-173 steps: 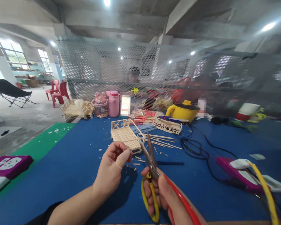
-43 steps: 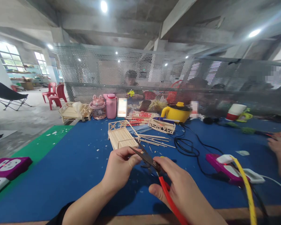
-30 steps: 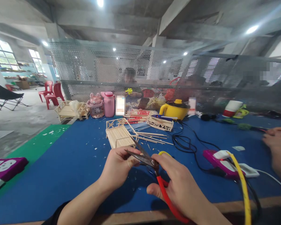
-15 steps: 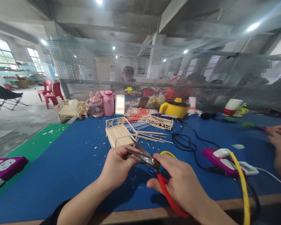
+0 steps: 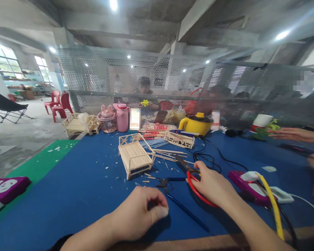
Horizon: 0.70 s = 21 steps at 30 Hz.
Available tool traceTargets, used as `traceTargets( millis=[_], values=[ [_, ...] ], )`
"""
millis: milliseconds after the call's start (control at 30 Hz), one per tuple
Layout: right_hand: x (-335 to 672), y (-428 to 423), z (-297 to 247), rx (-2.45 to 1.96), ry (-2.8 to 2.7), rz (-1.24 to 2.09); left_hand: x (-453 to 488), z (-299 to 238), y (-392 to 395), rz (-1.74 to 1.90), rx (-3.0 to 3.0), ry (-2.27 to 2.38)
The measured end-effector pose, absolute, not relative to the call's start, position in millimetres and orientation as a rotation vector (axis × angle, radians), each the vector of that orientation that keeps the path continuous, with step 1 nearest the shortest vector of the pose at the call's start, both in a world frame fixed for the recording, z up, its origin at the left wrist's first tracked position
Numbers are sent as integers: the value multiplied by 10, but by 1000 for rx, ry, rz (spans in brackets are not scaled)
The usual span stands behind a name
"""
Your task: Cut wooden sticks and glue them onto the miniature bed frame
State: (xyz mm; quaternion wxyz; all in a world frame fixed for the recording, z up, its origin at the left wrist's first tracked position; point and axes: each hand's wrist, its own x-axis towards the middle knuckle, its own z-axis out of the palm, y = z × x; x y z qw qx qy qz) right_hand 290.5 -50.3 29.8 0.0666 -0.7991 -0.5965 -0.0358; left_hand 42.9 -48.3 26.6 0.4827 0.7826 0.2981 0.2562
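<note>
My right hand is closed round the handles of the red-handled scissors, low over the table beyond the nippers. Their dark blades point to the far left. Nearer the front edge, my left hand has thumb and fingertips pinched together; anything between them is too small to make out. Between the hands lie blue-handled nippers, jaws towards the model. A miniature bed-like frame of wooden sticks stands beyond my left hand, with short stick offcuts by its corner.
Loose sticks and a small stick-built piece lie behind. Farther back stand a pink bottle, a yellow pot and a mesh screen. A purple power strip with cables is at right, near another person's hands.
My right hand has moved the scissors right and away from my left hand. My left hand has come down and nearer, uncovering the nippers and the model's front corner. The other person's hands have shifted.
</note>
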Motion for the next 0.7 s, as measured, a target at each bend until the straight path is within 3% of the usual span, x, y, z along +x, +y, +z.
traceTargets(
  millis=[133, 300, 467, 700],
  values=[
    [3041, -301, 313, -2413, -2018, -85, 249, 271, -529, 568, 2010, 724],
    [2769, -287, 480, -2256, -2147, -388, -79, 198, -293, 1016, 1950, 961],
    [2498, -454, 413, -1906, -2382, 0, -203, 222, 75, 1325, 1608, 1256],
    [2551, -556, 143, -1998, -2294, -77, -29, 269, 451, 1463, 1493, 1191]
  ],
)
